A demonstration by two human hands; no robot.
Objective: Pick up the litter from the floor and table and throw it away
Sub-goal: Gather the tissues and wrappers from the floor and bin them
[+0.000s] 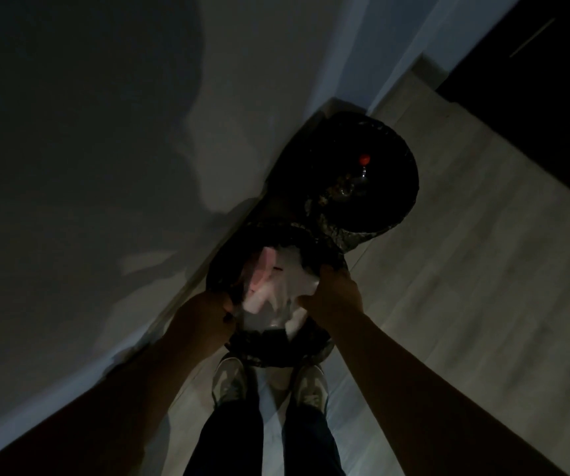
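Dropping the litter into the near bin.

My right hand (333,297), at the centre of the frame, has its fingers curled round the crumpled white and pink litter (270,286), which already sits in the mouth of the round bin with a black liner (276,352) by my pale shoes (230,379). My left hand (218,305) lies at that bin's left rim with fingers bent, but in this dark I cannot tell whether it grips the liner. Up and to the right stands a second black-lined round bin (397,201) holding a clear bottle with a red cap (364,159). I judge this the throw-away step: next, loosen the right fingers and push the wad below the rim so nothing spills onto the pale wood-look floor (465,269).
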